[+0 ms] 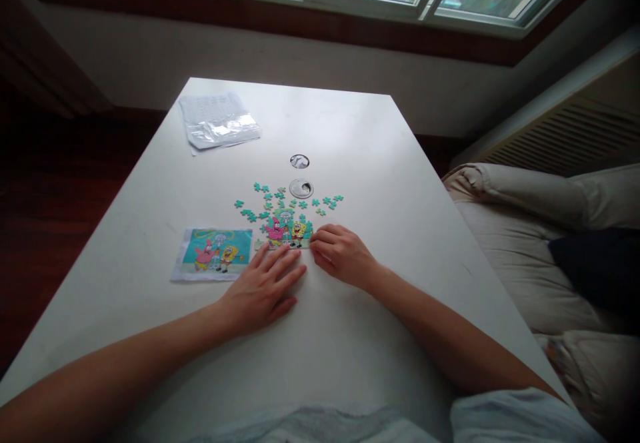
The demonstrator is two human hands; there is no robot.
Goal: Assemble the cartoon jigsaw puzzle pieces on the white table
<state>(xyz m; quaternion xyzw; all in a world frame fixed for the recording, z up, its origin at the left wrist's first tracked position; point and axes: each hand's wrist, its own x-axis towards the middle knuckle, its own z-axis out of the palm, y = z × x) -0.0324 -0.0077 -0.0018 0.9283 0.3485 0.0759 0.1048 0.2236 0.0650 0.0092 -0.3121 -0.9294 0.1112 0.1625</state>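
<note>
A partly joined jigsaw puzzle [287,228] with pink, yellow and teal cartoon figures lies flat on the white table. My left hand [265,283] is spread open, its fingertips resting at the puzzle's lower left edge. At the right edge, my right hand [340,250] has its fingers curled and pressed together against the puzzle's border; whatever they pinch is hidden by the fingers. Several loose teal puzzle pieces [249,214] are scattered above and to both sides of the joined part. Left of the puzzle lies a reference picture [217,252] showing the same figures.
Two round openings, a nearer one [301,188] and a farther one [300,161], sit in the tabletop [390,336] beyond the pieces. A clear plastic packet with papers [219,122] lies at the far left. A beige sofa [520,256] stands along the right side.
</note>
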